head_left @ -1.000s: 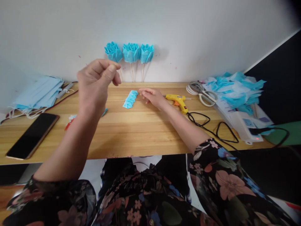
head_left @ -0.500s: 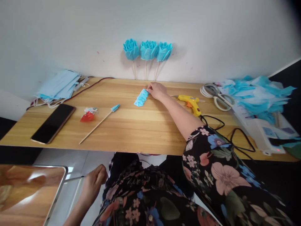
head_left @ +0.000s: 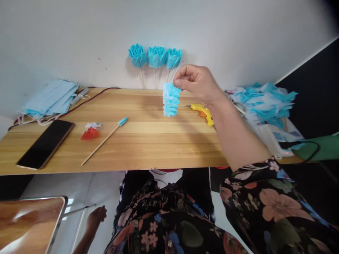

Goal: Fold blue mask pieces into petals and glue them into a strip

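Observation:
My right hand [head_left: 194, 83] is closed in a pinch on the top corner of a pleated light-blue strip [head_left: 171, 102] of thin, fabric-like material. The strip hangs in folds above the table, and its shadow falls on the wood. My left hand [head_left: 96, 216] is low, below the table edge, with its fingers curled in and nothing visible in them. On the table lies a wooden stick [head_left: 100, 144] with a small rolled blue tip [head_left: 123, 121]. Three blue fabric flowers [head_left: 156, 57] on thin sticks lean against the wall behind the strip.
A yellow glue gun [head_left: 202, 112] lies partly behind my right forearm. Face masks [head_left: 50, 97], a phone [head_left: 46, 144] and a red plastic packet [head_left: 90, 132] are at left. Blue-white scraps [head_left: 267, 100] and a white power strip [head_left: 275, 139] are at right. A shiny-topped stool [head_left: 26, 225] stands lower left.
My right hand has lifted the pleated strip off the table, and it now hangs upright. My left hand has moved lower and a little left. The view has shifted to the right.

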Demonstrator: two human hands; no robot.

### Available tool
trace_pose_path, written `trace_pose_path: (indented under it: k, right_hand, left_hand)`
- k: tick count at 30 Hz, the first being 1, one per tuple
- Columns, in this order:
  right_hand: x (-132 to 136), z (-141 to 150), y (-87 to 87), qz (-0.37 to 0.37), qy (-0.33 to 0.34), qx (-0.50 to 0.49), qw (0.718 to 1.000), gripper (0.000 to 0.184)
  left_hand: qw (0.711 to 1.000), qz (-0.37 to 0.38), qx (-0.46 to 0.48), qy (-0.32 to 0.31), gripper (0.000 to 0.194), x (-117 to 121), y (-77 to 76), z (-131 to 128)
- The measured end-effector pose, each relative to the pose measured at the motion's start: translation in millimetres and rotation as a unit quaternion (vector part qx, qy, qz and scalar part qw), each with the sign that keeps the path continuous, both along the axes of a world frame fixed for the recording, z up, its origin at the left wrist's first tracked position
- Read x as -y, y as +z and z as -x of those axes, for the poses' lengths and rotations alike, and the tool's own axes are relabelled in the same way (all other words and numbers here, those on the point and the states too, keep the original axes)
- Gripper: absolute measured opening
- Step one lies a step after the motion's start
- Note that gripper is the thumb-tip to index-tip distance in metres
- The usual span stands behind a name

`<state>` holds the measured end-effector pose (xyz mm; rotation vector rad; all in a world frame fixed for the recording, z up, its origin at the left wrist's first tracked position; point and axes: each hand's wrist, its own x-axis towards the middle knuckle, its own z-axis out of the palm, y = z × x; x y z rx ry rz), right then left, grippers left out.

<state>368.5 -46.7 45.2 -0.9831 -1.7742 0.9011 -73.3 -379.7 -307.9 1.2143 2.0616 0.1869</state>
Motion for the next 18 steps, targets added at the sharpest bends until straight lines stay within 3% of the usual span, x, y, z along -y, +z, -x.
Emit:
trace_pose_path:
  k: [3,5,6,8,11,14,16,18]
  right_hand:
    - [11,-11,12.7,0.03,-0.001,-0.007,1.0,0.015]
    - [7,-14,4.8,0.064,-0.02,-0.006,0.998,0.011]
    - [1,-13,-4.6,0.082,-0.023,-0.005,0.996,0.008]
    - [-14,-10,-32.7,0.119,-0.011,0.005,0.993,0.008]
    - [-38,0,-82.7,0.131,-0.003,0.045,0.99,0.011]
    - [-48,10,-114.9,0.072,-0.05,0.088,0.992,0.013]
    - [-45,14,-119.6,0.045,-0.077,0.103,0.991,0.018]
    - [-37,16,-114.1,0.031,-0.073,0.112,0.991,0.026]
  left_hand:
    - [0.997,0.021,0.065,0.024,0.045,-5,-15.4,11]
    - [0.998,0.037,0.058,0.01,0.027,-7,-27.7,18]
    - [0.999,0.039,0.035,0.002,0.022,-8,-33.7,20]
    - [0.999,0.024,-0.02,-0.014,0.032,-8,-43.7,22]
    - [0.997,-0.037,-0.044,-0.048,0.042,-10,-45.3,16]
    - [0.993,-0.105,-0.022,-0.048,0.032,-23,-20.2,0]
    - [0.987,-0.149,0.009,-0.052,0.026,-36,13.1,-17]
    - [0.978,-0.197,0.039,-0.063,0.026,-50,56.4,-37]
